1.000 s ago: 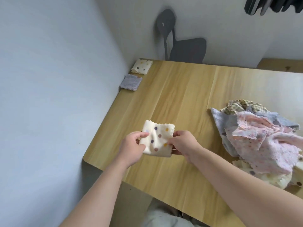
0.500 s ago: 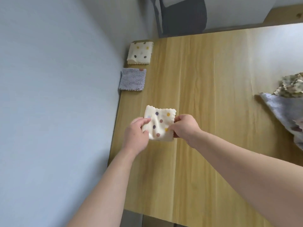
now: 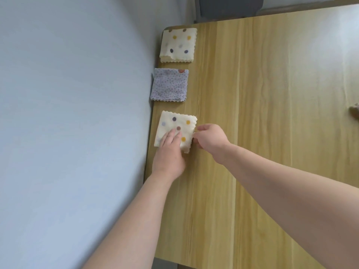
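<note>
A folded cream cloth with coloured dots lies flat on the wooden table, close to its left edge. My left hand rests on the cloth's near half with straight fingers pressing it down. My right hand pinches the cloth's right edge between thumb and fingers. Beyond it lie a folded lilac speckled cloth and, farther back, another folded cream dotted cloth, in a row along the wall side.
A pale wall runs right along the table's left edge. A dark chair stands past the far edge. A scrap of the cloth pile shows at the right border.
The dotted cloth, held up between both hands before, has come down flat onto the table nearer than the lilac cloth. My left hand has let go and now presses on top.
</note>
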`<state>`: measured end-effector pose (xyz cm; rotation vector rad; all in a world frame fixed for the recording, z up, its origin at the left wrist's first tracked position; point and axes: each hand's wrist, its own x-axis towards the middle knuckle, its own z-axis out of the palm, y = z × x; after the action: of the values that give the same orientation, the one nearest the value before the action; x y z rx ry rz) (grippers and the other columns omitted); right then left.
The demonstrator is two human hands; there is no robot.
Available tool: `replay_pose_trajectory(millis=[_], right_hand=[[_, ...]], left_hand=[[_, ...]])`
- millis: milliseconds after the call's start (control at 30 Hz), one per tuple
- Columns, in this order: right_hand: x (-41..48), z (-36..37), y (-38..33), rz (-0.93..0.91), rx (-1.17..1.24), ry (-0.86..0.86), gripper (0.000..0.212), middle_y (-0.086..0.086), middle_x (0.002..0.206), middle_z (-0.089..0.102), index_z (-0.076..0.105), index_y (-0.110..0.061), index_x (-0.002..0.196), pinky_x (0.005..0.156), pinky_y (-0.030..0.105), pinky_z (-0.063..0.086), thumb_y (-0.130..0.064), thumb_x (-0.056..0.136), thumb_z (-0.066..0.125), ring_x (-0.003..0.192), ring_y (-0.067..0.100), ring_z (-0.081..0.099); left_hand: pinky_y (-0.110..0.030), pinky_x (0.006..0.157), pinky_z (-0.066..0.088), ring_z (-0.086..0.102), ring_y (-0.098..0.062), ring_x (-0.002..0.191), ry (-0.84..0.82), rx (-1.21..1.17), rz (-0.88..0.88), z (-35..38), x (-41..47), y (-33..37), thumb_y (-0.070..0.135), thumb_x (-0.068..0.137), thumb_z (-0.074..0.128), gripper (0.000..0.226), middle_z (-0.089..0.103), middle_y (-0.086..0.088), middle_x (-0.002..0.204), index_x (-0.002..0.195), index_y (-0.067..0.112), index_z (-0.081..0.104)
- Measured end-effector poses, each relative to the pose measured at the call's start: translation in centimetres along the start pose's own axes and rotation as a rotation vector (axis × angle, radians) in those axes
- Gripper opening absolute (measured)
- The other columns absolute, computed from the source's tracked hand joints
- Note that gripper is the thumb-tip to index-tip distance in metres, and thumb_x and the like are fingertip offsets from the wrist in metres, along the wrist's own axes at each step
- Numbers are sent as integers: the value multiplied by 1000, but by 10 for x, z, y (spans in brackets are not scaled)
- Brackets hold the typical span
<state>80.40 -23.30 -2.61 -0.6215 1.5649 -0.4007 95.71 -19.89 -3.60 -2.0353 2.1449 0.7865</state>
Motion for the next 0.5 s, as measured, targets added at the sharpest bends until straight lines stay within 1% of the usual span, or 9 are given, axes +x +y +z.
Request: replay_pose_trajectory(millis=[33, 67, 100, 133, 167, 200, 233, 400, 500], right_hand=[[0, 2, -5, -6, 29, -9, 29, 4, 105, 70, 68, -16, 118, 98, 43, 55, -10, 92, 57, 108, 28, 67], [0, 5, -11, -8, 54, -18, 21, 1, 98, 70, 69, -19, 105, 98, 44, 55, -8, 93, 56, 108, 28, 67], [2, 9, -15, -16, 75, -27, 21, -1, 96, 69, 69, -19, 103, 99, 43, 55, -7, 93, 55, 108, 27, 67], [4, 12, -19, -27, 93, -46, 26, -1, 102, 69, 68, -16, 114, 100, 42, 54, -8, 94, 55, 110, 25, 66], [7, 15, -21, -43, 101, -67, 36, 0, 111, 68, 63, -13, 129, 102, 41, 53, -10, 94, 56, 112, 23, 65], [9, 18, -22, -57, 94, -89, 44, 2, 120, 66, 57, -12, 138, 104, 40, 51, -12, 94, 56, 116, 22, 63], [11, 20, -22, -64, 86, -98, 47, 3, 126, 63, 54, -13, 143, 106, 39, 50, -12, 95, 55, 119, 22, 61], [5, 19, -16, -79, 49, -115, 49, 3, 139, 57, 50, -13, 147, 109, 38, 47, -12, 97, 52, 125, 21, 56], [-13, 9, -8, -72, 69, -72, 48, 3, 138, 58, 52, -14, 145, 108, 38, 47, -9, 97, 48, 123, 22, 58]], left_hand=[[-27, 125, 6, 3, -14, 156, -12, 1, -11, 1, 2, -3, -4, 94, 46, 75, 9, 2, 170, 161, 16, 20], [-28, 125, 4, 0, -15, 156, -19, 8, -30, 1, 4, -7, -2, 95, 45, 75, 6, 2, 170, 162, 16, 16], [-28, 125, 2, -1, -15, 157, -18, 11, -45, 1, 8, -11, 2, 97, 46, 73, 4, 1, 170, 162, 16, 15], [-28, 125, 1, -1, -16, 157, -22, 11, -60, -1, 11, -13, 8, 99, 46, 71, 4, 1, 170, 162, 16, 14], [-28, 125, 1, -1, -16, 157, -18, 9, -70, -3, 13, -16, 11, 101, 46, 69, 4, 0, 170, 162, 16, 14], [-29, 125, 2, -1, -16, 157, -27, 1, -80, -4, 16, -18, 13, 101, 46, 69, 4, 1, 170, 162, 16, 14], [-29, 125, 3, -2, -15, 157, -40, -5, -83, -6, 18, -19, 14, 101, 46, 69, 2, 2, 170, 162, 17, 14], [-31, 125, 5, -3, -16, 157, -79, -15, -72, -13, 21, -16, 8, 98, 47, 73, 1, 1, 171, 162, 17, 14], [-33, 124, 12, 1, -17, 157, -51, -1, -97, -20, 10, -4, 6, 98, 48, 69, 3, 0, 170, 161, 15, 19]])
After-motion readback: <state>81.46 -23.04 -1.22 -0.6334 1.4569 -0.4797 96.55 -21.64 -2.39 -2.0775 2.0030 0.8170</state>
